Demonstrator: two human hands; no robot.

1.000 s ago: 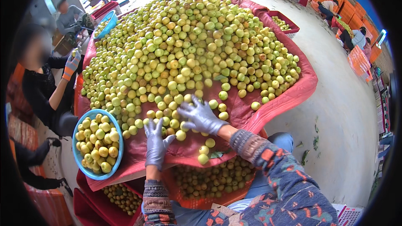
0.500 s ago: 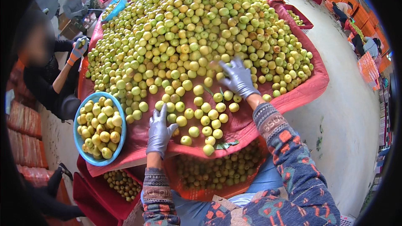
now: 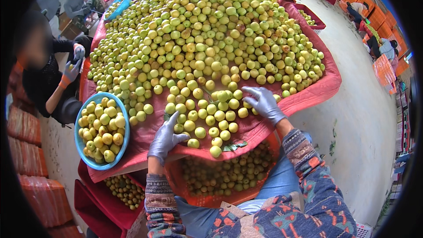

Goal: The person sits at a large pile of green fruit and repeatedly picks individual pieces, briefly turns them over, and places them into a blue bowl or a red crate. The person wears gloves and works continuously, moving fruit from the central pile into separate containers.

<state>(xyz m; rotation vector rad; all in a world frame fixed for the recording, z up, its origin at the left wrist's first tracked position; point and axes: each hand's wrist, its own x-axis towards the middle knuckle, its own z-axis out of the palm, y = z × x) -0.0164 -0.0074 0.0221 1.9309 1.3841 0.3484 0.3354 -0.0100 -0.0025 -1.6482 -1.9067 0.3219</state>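
A large heap of round yellow-green fruits (image 3: 211, 35), which look like jujubes, covers the table with its red padded cloth (image 3: 147, 139). A looser cluster of jujubes (image 3: 211, 112) lies near the front edge between my hands. My left hand (image 3: 165, 140), in a grey glove, rests at the left of this cluster, thumb apart from the fingers and nothing held. On the other side my right hand (image 3: 265, 104), gloved alike, has its fingers stretched toward the cluster's right edge, also without a fruit in it. A few green leaves (image 3: 233, 146) lie at the front edge.
A blue basket of jujubes (image 3: 102, 131) stands at the table's left corner. Below the edge, before my legs, is an orange crate with fruit (image 3: 207, 199); a red-lined crate (image 3: 125, 192) sits left of it. A co-worker (image 3: 48, 66) sits at the left, gloved hands raised.
My right hand has drawn back toward me from the heap, and more jujubes now lie bunched between my hands. My left hand has moved slightly left and nearer.
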